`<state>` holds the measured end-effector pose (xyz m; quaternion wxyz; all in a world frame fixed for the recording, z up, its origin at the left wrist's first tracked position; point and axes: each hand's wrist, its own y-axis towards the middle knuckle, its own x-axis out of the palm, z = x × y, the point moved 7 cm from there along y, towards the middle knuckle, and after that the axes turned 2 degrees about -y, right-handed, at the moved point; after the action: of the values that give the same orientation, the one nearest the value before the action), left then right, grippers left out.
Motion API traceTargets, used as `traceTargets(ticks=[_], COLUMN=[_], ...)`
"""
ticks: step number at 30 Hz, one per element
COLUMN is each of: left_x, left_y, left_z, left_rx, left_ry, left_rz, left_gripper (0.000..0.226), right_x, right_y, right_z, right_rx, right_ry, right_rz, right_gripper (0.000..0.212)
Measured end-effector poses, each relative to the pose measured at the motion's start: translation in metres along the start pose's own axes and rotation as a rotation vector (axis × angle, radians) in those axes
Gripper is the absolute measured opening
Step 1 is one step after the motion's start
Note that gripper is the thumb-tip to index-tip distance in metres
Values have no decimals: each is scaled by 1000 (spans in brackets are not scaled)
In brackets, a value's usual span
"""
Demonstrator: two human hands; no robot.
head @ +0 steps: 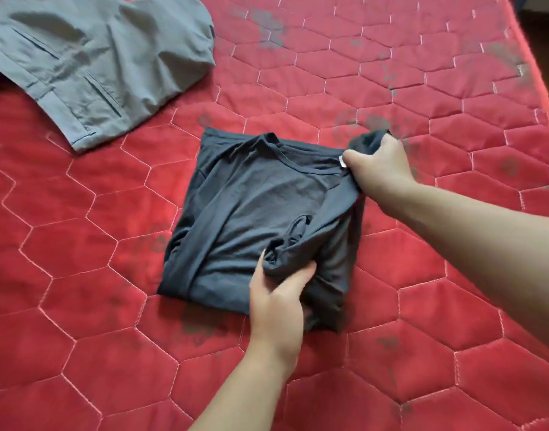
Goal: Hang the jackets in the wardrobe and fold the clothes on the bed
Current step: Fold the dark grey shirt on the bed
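Two bare hands are seen on a dark grey T-shirt [257, 213], folded into a square on a red quilted bed [422, 290]. Its near edge is pinched by the left hand [279, 297]; its far right corner is gripped in the right hand's [378, 163] curled fingers. Light grey trousers [96, 63] lie at far left.

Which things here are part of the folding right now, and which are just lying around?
In the job now:
- dark T-shirt, half folded
- left hand, gripping its near edge
- right hand, gripping its collar end

Lying about:
- grey trousers, waiting, untouched
- red quilted mattress underneath
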<state>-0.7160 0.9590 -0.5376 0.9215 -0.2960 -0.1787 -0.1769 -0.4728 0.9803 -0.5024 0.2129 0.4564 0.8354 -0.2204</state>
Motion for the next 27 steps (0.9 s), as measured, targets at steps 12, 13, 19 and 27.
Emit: traceTargets(ticks=[12, 13, 19, 27], left_x=[-174, -179, -193, -181], left_y=[21, 23, 32, 56], left_z=[26, 30, 63, 72], left_rx=[-178, -147, 73, -29], left_ry=[13, 80, 654, 870], left_rz=[504, 498, 449, 173], left_gripper=[24, 22, 27, 37], right_x=[178, 173, 166, 123], right_y=[-42, -40, -63, -165], right_z=[-45, -41, -30, -1], right_rx=[-194, -237, -517, -673], right_ry=[-333, -356, -479, -489], right_rz=[-462, -424, -372, -179], right_gripper=[32, 28, 22, 41])
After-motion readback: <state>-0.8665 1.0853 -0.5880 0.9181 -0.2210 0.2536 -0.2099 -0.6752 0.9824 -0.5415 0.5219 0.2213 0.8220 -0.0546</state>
